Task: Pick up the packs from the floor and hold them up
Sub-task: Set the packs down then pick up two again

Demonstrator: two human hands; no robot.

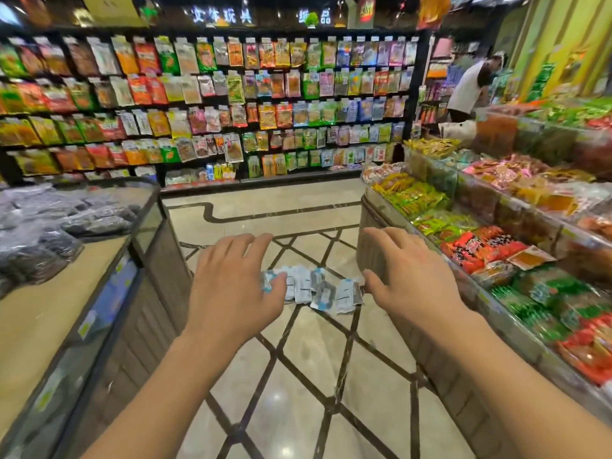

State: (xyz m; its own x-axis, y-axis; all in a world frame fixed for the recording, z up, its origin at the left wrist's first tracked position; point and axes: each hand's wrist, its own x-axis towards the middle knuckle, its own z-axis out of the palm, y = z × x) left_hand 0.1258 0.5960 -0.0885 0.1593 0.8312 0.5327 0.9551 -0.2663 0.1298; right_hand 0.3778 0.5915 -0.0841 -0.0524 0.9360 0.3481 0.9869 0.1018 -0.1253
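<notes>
Across the back, a tall wall shelf [212,104] hung full with rows of bright snack bags in green, orange, red and silver. Above it, white lit signs, too blurred to read. Down the right side, a long stepped display bin [496,246] heaped with green, yellow, red and pink packets. On the left, a wood-panelled desk [66,313] with a glass edge, bearing dark goods in clear bags [43,226]. Between the two, a glossy beige tiled floor [298,385] crossed by dark diagonal lines in a diamond pattern. Far right at the back, a person in a white top [468,87], bent toward the shelves.

In the foreground, two bare forearms reaching forward and down from the lower corners. Left hand [228,289] palm down, fingers spread and relaxed, holding nothing. Right hand [410,279] likewise palm down, fingers straight and spread wide, thumb pointing inward, also holding nothing.

Between and just beyond the two hands, the packs [314,288]: a small row of white, pale blue and grey sachets lying flat and overlapping on the floor, close beside the foot of the display bin. Left end of the row partly hidden behind the left thumb; whether either hand touches them cannot be told.
</notes>
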